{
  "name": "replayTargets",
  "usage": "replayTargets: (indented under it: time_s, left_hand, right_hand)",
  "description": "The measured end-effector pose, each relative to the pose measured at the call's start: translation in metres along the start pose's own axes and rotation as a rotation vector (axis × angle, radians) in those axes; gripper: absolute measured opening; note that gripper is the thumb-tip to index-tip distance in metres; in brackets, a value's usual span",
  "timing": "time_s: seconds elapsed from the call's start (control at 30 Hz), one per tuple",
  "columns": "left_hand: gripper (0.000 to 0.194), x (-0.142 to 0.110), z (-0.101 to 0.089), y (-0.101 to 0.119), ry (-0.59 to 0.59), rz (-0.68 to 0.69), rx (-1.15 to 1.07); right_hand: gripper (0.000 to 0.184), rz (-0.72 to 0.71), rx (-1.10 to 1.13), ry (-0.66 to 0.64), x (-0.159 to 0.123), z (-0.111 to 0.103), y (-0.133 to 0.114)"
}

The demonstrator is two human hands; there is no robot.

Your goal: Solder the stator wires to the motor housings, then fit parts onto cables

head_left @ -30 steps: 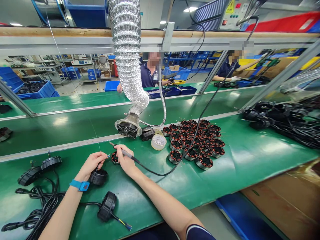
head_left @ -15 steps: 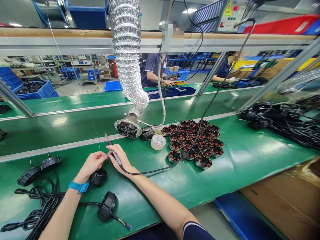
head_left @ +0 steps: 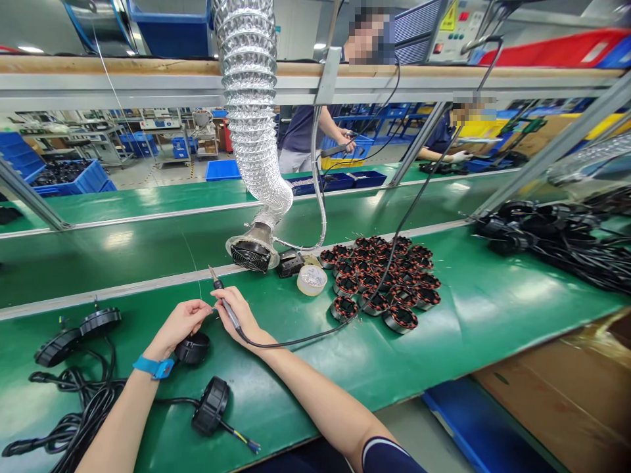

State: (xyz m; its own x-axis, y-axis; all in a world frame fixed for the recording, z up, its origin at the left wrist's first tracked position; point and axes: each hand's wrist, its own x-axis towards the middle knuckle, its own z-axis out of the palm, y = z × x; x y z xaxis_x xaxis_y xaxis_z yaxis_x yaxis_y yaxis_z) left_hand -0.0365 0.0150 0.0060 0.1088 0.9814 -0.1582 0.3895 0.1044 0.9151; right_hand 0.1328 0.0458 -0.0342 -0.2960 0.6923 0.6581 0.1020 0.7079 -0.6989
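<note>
A soldering iron (head_left: 229,315) lies in my right hand (head_left: 242,310), closed round its handle, with the tip pointing up and away. My left hand (head_left: 183,323), with a blue wrist strap (head_left: 154,367), is pinched close beside the right fingers. A thin strand of solder wire (head_left: 199,279) comes down to the left fingertips. Something small and dark shows between the two hands, too small to make out. Just below the left hand sits a black round cap (head_left: 193,348), partly covered by it. Nearer me, another black cap (head_left: 211,406) lies tilted, with coloured wire ends sticking out.
Several copper-wound stators (head_left: 374,279) stand right of a round tub (head_left: 312,280). A foil duct (head_left: 251,105) ends in a fan (head_left: 251,253) beyond my hands. Black cables (head_left: 83,407) lie at left, more (head_left: 566,243) at right. A co-worker (head_left: 305,135) stands across the bench.
Both hands stay nearly in place, the soldering iron's tip shifting slightly right and nearer. The solder strand has swung a little right. The co-worker across has straightened and raised their hands.
</note>
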Motion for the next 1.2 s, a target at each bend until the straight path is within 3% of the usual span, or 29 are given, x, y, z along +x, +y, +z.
replayTargets:
  time_s: [0.43, 0.93, 1.2]
  left_hand:
    - [0.031, 0.005, 0.001, -0.009, 0.038, -0.075, -0.093]
    - [0.038, 0.005, 0.001, -0.007, -0.032, -0.097, -0.209]
    - [0.037, 0.006, 0.001, -0.009, -0.005, -0.091, -0.14]
  right_hand:
    - [0.035, 0.026, 0.017, 0.014, -0.005, 0.002, 0.001]
    - [0.038, 0.111, 0.068, 0.036, -0.004, 0.004, 0.007]
    - [0.035, 0.132, 0.045, 0.108, -0.004, 0.002, -0.001]
